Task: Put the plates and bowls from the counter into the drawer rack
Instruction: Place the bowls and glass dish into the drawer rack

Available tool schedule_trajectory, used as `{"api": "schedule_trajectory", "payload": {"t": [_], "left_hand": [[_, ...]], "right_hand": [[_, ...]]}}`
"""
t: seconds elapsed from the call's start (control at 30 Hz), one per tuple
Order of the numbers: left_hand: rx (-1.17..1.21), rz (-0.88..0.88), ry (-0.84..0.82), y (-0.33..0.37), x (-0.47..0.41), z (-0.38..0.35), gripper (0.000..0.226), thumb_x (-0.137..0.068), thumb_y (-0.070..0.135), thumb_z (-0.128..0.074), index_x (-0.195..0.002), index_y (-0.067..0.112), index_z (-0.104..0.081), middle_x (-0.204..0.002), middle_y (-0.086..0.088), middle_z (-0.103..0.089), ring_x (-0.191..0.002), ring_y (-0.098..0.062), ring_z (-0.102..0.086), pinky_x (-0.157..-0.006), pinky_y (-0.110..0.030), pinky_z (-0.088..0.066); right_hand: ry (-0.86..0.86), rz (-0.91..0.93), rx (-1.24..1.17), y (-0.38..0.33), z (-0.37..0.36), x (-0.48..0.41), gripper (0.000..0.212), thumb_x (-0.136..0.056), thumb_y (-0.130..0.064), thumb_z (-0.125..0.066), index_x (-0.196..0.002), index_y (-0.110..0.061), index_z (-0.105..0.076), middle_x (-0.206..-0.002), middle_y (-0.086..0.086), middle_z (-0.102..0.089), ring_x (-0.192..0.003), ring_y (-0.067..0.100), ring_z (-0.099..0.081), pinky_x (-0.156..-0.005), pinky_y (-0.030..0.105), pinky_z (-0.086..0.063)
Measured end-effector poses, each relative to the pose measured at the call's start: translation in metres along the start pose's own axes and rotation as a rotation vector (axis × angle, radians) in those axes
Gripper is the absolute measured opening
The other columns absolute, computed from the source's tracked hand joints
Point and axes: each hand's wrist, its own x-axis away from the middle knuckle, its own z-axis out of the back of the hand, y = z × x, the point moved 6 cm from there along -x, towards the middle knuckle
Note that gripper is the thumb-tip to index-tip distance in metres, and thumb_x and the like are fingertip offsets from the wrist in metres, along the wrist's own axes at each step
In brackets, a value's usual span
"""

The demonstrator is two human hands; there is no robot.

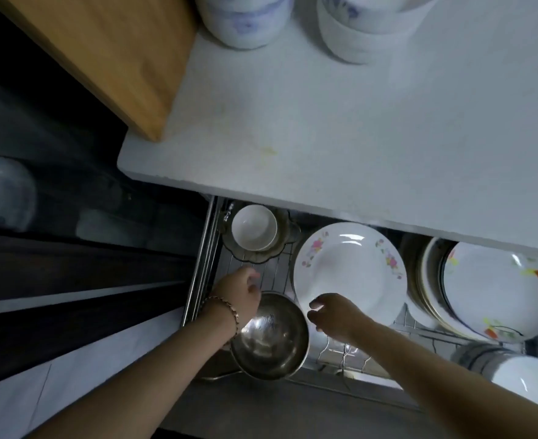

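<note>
The pulled-out drawer rack (202, 267) sits below the white counter (356, 137). A steel bowl (270, 337) hangs over the rack's front left corner. My left hand (239, 293), wearing a bracelet, is closed on its far-left rim. A white floral plate (350, 270) stands tilted in the rack's middle. My right hand (334, 315) is at its lower edge, fingers apart and holding nothing. Two stacks of white-and-blue bowls (245, 20) (365, 30) stand at the back of the counter.
A small white bowl (254, 228) sits in a scalloped glass dish (288, 245) at the rack's back left. Several flowered plates (495, 286) lean at the right, with stacked white bowls (527, 378) in front of them. A wooden board (103, 52) overhangs the counter's left end.
</note>
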Motion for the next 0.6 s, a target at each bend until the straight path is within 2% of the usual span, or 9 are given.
{"api": "schedule_trajectory", "payload": {"t": [0.03,0.1,0.17,0.23,0.3,0.37,0.43,0.53,0.6], "left_hand": [[0.004,-0.090,0.017,0.025,0.007,0.017,0.029,-0.095,0.014,-0.044,-0.121,0.014,-0.058,-0.118,-0.008,-0.065,-0.107,-0.022,-0.062,-0.091,-0.029,-0.052],[0.049,-0.247,0.098,0.074,0.017,0.053,0.024,-0.094,0.013,-0.046,-0.109,0.012,-0.065,-0.107,-0.006,-0.069,-0.100,-0.021,-0.065,-0.087,-0.024,-0.051],[0.150,-0.338,0.180,0.116,0.019,0.088,0.021,-0.092,0.009,-0.048,-0.096,0.017,-0.067,-0.100,-0.006,-0.069,-0.096,-0.022,-0.065,-0.089,-0.026,-0.051],[0.344,-0.346,0.210,0.149,0.008,0.116,0.023,-0.090,0.005,-0.048,-0.084,0.024,-0.060,-0.092,-0.009,-0.066,-0.089,-0.027,-0.065,-0.081,-0.030,-0.053],[0.474,-0.338,0.206,0.180,-0.014,0.134,0.019,-0.089,0.007,-0.048,-0.098,0.020,-0.058,-0.096,-0.009,-0.062,-0.089,-0.029,-0.065,-0.072,-0.027,-0.048],[0.561,-0.331,0.187,0.212,-0.038,0.148,0.038,-0.088,0.015,-0.053,-0.125,0.015,-0.050,-0.110,-0.007,-0.059,-0.102,-0.030,-0.063,-0.081,-0.030,-0.048],[0.684,-0.277,0.124,0.239,-0.054,0.157,0.058,-0.088,0.024,-0.055,-0.141,0.017,-0.033,-0.124,-0.004,-0.050,-0.106,-0.028,-0.058,-0.083,-0.034,-0.049],[0.840,-0.225,-0.032,0.271,-0.067,0.163,0.060,-0.090,0.033,-0.052,-0.143,0.025,-0.026,-0.129,0.001,-0.043,-0.100,-0.027,-0.053,-0.070,-0.034,-0.050],[0.863,-0.232,-0.085,0.282,-0.076,0.166,0.041,-0.091,0.035,-0.048,-0.130,0.030,-0.034,-0.113,0.006,-0.046,-0.095,-0.026,-0.054,-0.071,-0.037,-0.051]], "right_hand": [[0.002,0.038,-0.051,-0.013,0.019,0.010,0.034,-0.091,-0.019,-0.051,-0.123,-0.007,-0.057,-0.103,0.011,-0.069,-0.088,0.019,-0.069,-0.078,0.024,-0.052],[0.011,0.113,-0.136,-0.040,0.062,0.035,0.028,-0.092,-0.012,-0.047,-0.116,-0.003,-0.058,-0.071,0.007,-0.063,-0.052,0.011,-0.060,-0.052,0.016,-0.047],[0.046,0.183,-0.172,-0.070,0.106,0.062,0.022,-0.093,-0.012,-0.047,-0.108,-0.002,-0.060,-0.062,0.005,-0.057,-0.047,0.011,-0.052,-0.046,0.014,-0.044],[0.094,0.240,-0.251,-0.095,0.149,0.083,0.020,-0.094,-0.014,-0.049,-0.106,-0.002,-0.061,-0.063,0.005,-0.059,-0.048,0.012,-0.053,-0.046,0.015,-0.046],[0.191,0.292,-0.338,-0.116,0.191,0.096,0.018,-0.095,-0.019,-0.050,-0.103,-0.006,-0.059,-0.070,0.006,-0.061,-0.053,0.014,-0.056,-0.051,0.019,-0.047],[0.329,0.328,-0.473,-0.131,0.235,0.097,0.023,-0.095,-0.028,-0.049,-0.106,-0.008,-0.054,-0.082,0.008,-0.060,-0.063,0.019,-0.059,-0.060,0.024,-0.049],[0.453,0.328,-0.678,-0.139,0.273,0.091,0.036,-0.094,-0.035,-0.049,-0.119,-0.009,-0.048,-0.099,0.014,-0.056,-0.080,0.029,-0.062,-0.073,0.034,-0.053],[0.461,0.333,-1.022,-0.144,0.308,0.071,0.056,-0.092,-0.040,-0.051,-0.138,-0.011,-0.036,-0.116,0.022,-0.044,-0.107,0.040,-0.059,-0.090,0.041,-0.050],[0.399,0.353,-1.175,-0.148,0.315,0.058,0.058,-0.091,-0.039,-0.053,-0.140,-0.015,-0.033,-0.117,0.023,-0.043,-0.114,0.042,-0.056,-0.089,0.042,-0.051]]}}
